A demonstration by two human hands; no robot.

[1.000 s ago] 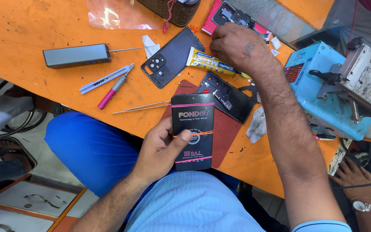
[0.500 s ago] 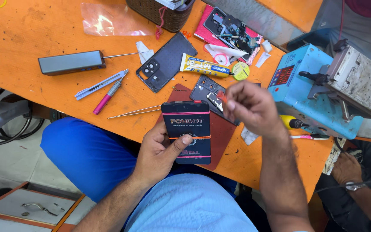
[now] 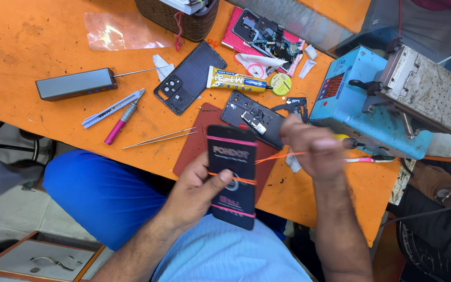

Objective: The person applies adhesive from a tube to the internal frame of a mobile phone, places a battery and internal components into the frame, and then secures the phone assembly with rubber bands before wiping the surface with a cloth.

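Phone (image 3: pixel 232 175), dark and upright with its printed face to the camera, is gripped from the left side by the left hand (image 3: pixel 197 190), the thumb pressed across its front; it is held just off the near edge of the table (image 3: pixel 37 47), above the person's lap. An orange band (image 3: pixel 275 156) is wrapped around the phone's middle, and one end of it is pinched between the closed fingers of the right hand (image 3: pixel 311 149) and drawn taut to the right. Two pink bands are also seen across the phone, one near its top and one near its bottom.

Behind the phone a dark red mat (image 3: pixel 204 143) lies at the near edge, with an opened phone frame (image 3: pixel 254 119) on it. Further in, a black back cover (image 3: pixel 190 77) and a yellow glue tube (image 3: pixel 236 81) are laid side by side. Tweezers (image 3: pixel 158 138), a pink pen (image 3: pixel 122 121) and a grey box (image 3: pixel 75 83) are spread towards the left. A blue machine (image 3: pixel 356 99) is set at the right edge.
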